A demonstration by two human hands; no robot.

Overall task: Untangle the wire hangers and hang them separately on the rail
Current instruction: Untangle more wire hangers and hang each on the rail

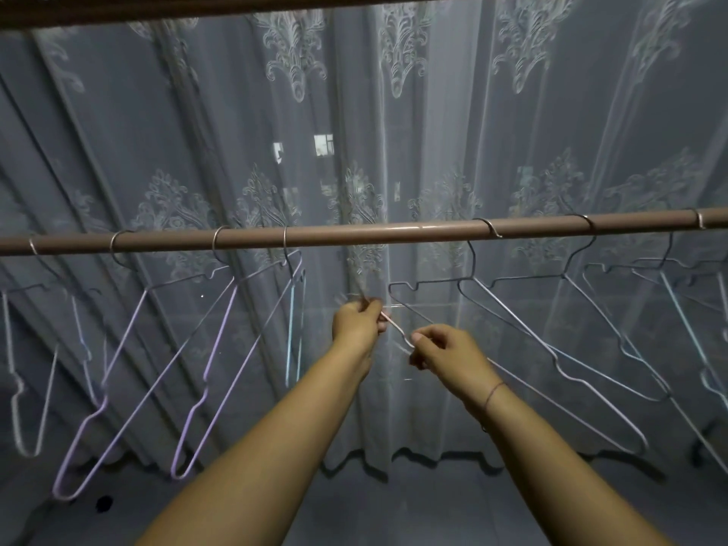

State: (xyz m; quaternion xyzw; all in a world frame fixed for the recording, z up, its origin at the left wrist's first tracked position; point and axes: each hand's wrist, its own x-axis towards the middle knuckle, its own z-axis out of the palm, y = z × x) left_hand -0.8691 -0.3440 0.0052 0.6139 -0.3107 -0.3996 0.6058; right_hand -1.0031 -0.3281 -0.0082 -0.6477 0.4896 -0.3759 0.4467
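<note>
You hold one pale wire hanger (395, 328) just below the rail (354, 233), left hand (356, 321) and right hand (447, 350) both pinching it; judged step: hanging; next, raise its hook, indistinct here, onto the rail's bare middle.

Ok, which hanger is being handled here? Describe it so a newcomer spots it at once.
Find the brown rail crossing the frame, with hooked hangers along it on both sides. Below its bare middle stretch, the left hand and right hand pinch a pale wire hanger between them. Unlike its neighbours, it is not on the rail and is the only one held.
</note>
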